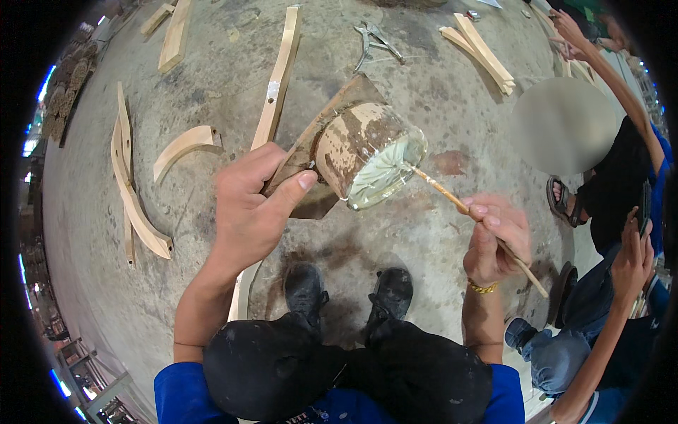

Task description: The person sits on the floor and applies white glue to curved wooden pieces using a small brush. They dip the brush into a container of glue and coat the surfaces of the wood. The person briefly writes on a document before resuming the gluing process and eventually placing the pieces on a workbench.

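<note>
My left hand is closed on a flat brown board, thumb on the near side. Fixed to that board is a round, tan, stained pot, tipped so that its mouth faces right and toward me. Pale whitish paste, like glue, coats its inside and rim. Between the fingers and thumb of my right hand is a thin wooden stick. The stick's far tip reaches into the paste at the pot's mouth; its other end sticks out past my palm.
On the concrete floor lie a long wooden strip, a curved piece, crossed curved pieces, a straight block and more strips. Metal locking pliers lie beyond the pot. People are close by at the right; one person's hand holds a phone.
</note>
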Available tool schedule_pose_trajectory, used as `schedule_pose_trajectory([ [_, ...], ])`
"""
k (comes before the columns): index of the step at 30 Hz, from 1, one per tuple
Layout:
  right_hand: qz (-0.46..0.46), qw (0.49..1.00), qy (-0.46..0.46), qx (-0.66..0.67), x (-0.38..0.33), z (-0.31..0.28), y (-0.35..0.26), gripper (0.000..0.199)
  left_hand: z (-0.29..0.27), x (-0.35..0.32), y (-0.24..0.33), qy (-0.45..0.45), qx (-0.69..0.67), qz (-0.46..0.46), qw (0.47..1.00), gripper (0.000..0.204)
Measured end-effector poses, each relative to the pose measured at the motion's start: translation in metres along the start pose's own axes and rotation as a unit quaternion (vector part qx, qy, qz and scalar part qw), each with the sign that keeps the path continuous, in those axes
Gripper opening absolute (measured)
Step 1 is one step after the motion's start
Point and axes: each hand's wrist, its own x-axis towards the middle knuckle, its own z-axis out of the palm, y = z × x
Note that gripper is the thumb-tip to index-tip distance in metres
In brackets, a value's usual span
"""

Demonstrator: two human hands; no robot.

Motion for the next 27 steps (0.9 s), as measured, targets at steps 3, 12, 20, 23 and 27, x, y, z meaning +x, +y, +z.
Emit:
schedule_pose_trajectory([
  [3,0.030,0.998,0.038,0.041,-0.014,0.008,0.002,0.014,0.008,-0.003,-0.001,0.022,-0.020,-0.017,0.999,0.014],
  [12,0.382,0.845,0.182,0.328,-0.025,0.019,0.002,0.009,0.031,-0.015,-0.033,0.016,-0.055,-0.070,0.996,0.018],
  [20,0.635,0.668,0.189,0.339,-0.085,0.052,0.067,0.012,0.100,-0.071,-0.158,-0.022,-0.288,-0.413,0.863,0.027],
  [23,0.709,0.637,0.156,0.258,-0.116,0.075,0.088,0.013,0.100,-0.093,-0.197,-0.101,-0.246,-0.521,0.811,0.032],
  [27,0.699,0.617,0.176,0.315,-0.145,0.054,0.098,0.013,0.090,-0.116,-0.172,-0.094,0.248,-0.175,0.948,0.056],
])
